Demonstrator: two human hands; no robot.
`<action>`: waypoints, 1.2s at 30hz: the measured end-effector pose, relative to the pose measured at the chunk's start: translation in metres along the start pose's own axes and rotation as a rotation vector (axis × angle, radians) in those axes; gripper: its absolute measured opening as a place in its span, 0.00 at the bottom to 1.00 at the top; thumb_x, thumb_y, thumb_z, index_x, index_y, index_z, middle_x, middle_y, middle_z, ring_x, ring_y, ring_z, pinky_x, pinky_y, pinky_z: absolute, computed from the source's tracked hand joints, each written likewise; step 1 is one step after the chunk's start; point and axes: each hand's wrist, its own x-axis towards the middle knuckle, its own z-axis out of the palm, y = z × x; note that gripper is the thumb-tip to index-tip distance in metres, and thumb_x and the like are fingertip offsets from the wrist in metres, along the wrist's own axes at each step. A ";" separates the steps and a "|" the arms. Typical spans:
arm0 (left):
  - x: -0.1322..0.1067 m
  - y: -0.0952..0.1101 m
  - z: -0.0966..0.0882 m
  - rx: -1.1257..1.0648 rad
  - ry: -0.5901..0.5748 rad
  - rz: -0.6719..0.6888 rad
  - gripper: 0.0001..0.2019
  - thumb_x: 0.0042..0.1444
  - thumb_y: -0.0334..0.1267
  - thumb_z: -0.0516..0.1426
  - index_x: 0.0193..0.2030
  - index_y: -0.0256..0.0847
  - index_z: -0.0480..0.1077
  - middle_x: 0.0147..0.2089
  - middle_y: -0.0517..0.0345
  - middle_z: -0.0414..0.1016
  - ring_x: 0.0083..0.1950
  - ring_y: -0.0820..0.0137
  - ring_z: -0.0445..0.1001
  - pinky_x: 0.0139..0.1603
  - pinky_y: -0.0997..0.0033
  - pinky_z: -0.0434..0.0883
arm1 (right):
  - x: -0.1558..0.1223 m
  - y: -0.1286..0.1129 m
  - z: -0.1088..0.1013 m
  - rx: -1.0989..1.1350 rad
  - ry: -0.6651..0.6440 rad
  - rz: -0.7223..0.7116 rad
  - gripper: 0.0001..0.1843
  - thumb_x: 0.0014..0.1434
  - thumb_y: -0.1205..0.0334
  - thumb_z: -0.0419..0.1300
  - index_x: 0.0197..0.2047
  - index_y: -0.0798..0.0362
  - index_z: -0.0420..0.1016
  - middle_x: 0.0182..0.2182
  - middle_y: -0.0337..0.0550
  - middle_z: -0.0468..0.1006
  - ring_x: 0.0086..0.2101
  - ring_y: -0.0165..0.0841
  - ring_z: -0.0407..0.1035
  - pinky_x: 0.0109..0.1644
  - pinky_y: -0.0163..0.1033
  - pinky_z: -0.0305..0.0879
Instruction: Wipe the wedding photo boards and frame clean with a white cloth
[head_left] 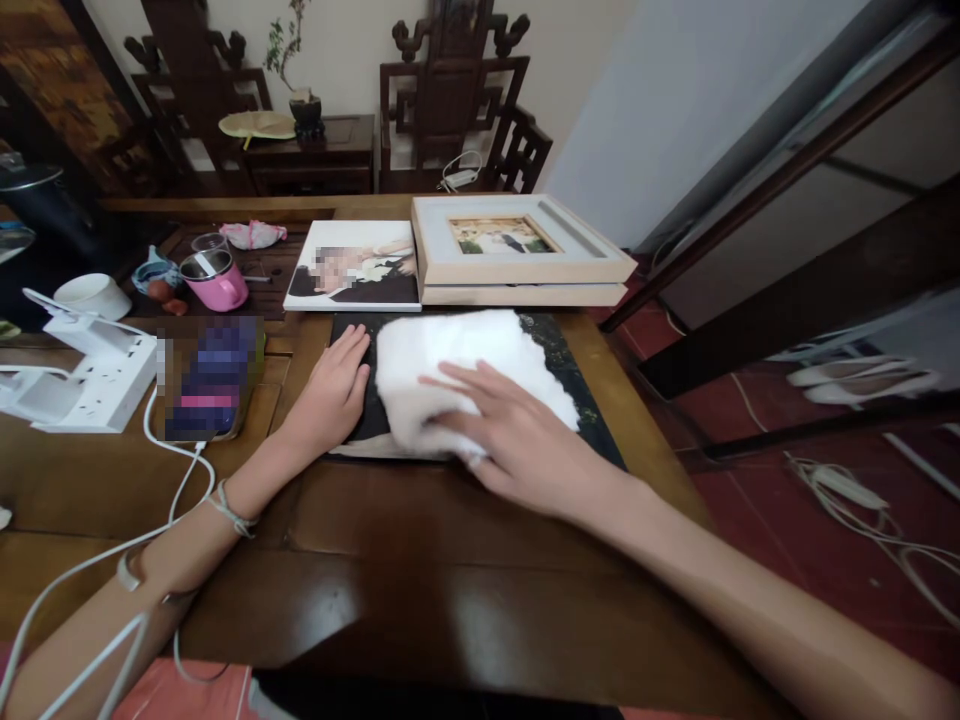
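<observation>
Head view of a wooden table (420, 560) on which a dark, glossy photo panel (561, 348) lies flat, just in front of a stacked framed photograph (517, 245) and an unframed photo print (352, 265). A white cloth (450, 360) covers most of the panel's upper face, leaving only its right margin and near-left corner bare. The right hand (517, 440) lies palm down on the near edge of the cloth with its fingers spread and extended, pressing rather than pinching. The left hand (334, 390) rests flat on the panel's left edge with its fingers close together, and it closes on nothing. Judged from this arrangement, the step in hand is wiping the panel's surface, with one hand steadying the panel while the other drives the cloth. A further pass would seem to call for even downward pressure through the flat palm, a stroke toward the uncovered right margin, and continued bracing at the left edge so that the panel does not slide on the polished wood. To the left stand a pink mug (217, 280), a white bowl (94, 293) and a white power strip (82, 380), whose white cable (180, 470) runs toward the left forearm. All of these are well apart from the cloth.
</observation>
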 end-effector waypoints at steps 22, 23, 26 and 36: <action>0.003 -0.002 0.000 -0.021 -0.006 0.031 0.24 0.67 0.38 0.43 0.67 0.34 0.59 0.72 0.40 0.57 0.74 0.58 0.52 0.71 0.47 0.55 | -0.002 -0.018 -0.006 0.045 -0.104 0.024 0.25 0.54 0.73 0.56 0.55 0.50 0.74 0.68 0.49 0.60 0.68 0.52 0.46 0.68 0.69 0.44; 0.004 -0.001 0.000 -0.019 -0.005 0.033 0.24 0.67 0.38 0.43 0.67 0.33 0.59 0.72 0.40 0.57 0.74 0.58 0.52 0.71 0.47 0.55 | 0.007 -0.008 -0.005 0.011 -0.088 0.047 0.26 0.55 0.73 0.55 0.56 0.51 0.74 0.68 0.49 0.60 0.68 0.52 0.46 0.68 0.69 0.44; 0.007 0.002 0.001 -0.017 -0.007 0.039 0.24 0.67 0.39 0.43 0.67 0.32 0.59 0.71 0.39 0.57 0.74 0.57 0.52 0.71 0.45 0.55 | 0.030 0.017 -0.002 -0.061 -0.020 0.124 0.25 0.57 0.73 0.54 0.58 0.54 0.72 0.67 0.50 0.61 0.68 0.53 0.48 0.67 0.69 0.47; 0.008 0.003 0.005 0.014 -0.014 0.011 0.25 0.67 0.38 0.42 0.67 0.28 0.59 0.71 0.36 0.56 0.74 0.56 0.52 0.71 0.47 0.55 | -0.011 -0.023 0.010 0.083 0.011 0.056 0.22 0.52 0.73 0.57 0.50 0.52 0.77 0.68 0.55 0.60 0.68 0.59 0.44 0.66 0.75 0.40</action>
